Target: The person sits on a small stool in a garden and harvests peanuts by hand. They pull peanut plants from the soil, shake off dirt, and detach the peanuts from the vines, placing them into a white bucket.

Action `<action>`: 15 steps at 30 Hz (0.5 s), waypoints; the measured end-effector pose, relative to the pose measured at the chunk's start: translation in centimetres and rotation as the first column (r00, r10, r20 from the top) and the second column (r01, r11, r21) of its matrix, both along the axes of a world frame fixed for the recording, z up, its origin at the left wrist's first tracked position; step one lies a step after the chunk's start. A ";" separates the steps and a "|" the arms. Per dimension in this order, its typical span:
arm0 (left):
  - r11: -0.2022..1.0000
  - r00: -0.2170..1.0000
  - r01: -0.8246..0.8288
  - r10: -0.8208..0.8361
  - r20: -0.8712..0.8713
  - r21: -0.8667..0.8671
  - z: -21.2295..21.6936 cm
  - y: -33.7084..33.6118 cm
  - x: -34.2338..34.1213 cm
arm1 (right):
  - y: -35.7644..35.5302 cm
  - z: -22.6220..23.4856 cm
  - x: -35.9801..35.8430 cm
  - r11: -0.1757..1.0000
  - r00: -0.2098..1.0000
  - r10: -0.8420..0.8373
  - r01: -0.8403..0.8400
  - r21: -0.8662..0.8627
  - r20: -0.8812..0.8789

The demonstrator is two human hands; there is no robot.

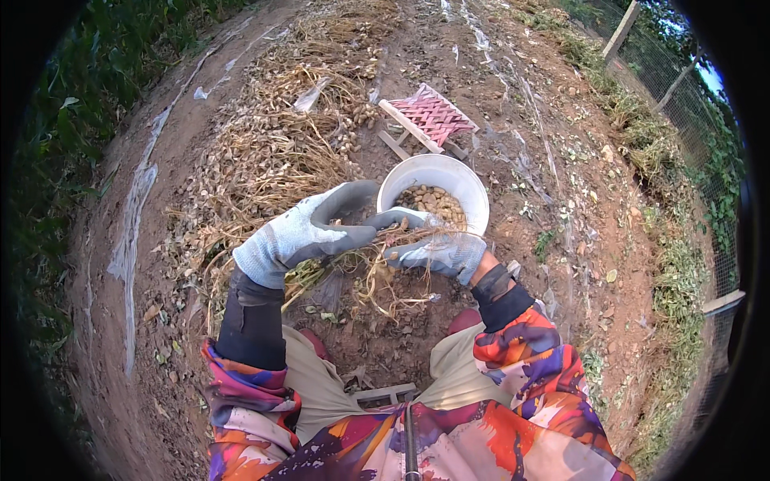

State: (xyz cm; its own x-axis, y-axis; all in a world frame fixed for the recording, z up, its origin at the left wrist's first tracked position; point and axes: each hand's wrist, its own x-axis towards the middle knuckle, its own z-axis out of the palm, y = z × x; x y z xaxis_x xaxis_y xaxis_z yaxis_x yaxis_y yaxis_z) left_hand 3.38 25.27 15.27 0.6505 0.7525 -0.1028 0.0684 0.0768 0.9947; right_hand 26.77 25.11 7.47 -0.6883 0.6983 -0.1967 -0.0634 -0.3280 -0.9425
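I am looking down at bare reddish-brown soil (561, 184) in an open field, with green crop leaves (72, 104) along the left edge and a wire fence with posts (682, 88) on the far right. A wide heap of dried, uprooted peanut plants (273, 144) lies spread over the ground ahead and to the left, and strips of torn pale plastic film (132, 216) trail across the dirt beside it. Just past my hands stands a white bucket (473, 192), partly filled with tan peanut pods (433, 204). Behind the bucket a small wooden stool with a woven pink seat (433, 116) lies tipped on the soil. My left hand (301, 232), in a grey and light knit glove, is curled closed around a bundle of dry peanut stalks (385, 268), its thumb and fingers reaching toward the bucket's near rim. My right hand (437, 248), gloved the same way, is closed on the other end of the same bundle, just beside the bucket's rim, with roots and stems hanging down between the two hands. I cannot tell whether any pods remain on the stalks. My knees in khaki trousers (321, 385) and bright patterned sleeves (529, 353) fill the lower edge.
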 end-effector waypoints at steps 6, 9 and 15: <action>0.849 0.694 0.137 0.285 -0.661 0.510 -3.8 -1.4 2.7 | 0.8 1.4 -1.1 0.992 0.999 0.048 -0.045 0.118 -0.025; 0.927 0.783 0.097 0.153 -0.602 0.362 -5.2 -0.7 1.0 | 0.8 2.1 -1.9 0.925 0.995 0.073 -0.093 0.370 0.067; 0.932 0.674 0.174 0.122 -0.728 0.318 -5.2 0.0 -0.3 | 1.2 2.0 -2.6 0.912 0.984 0.115 -0.158 0.379 0.134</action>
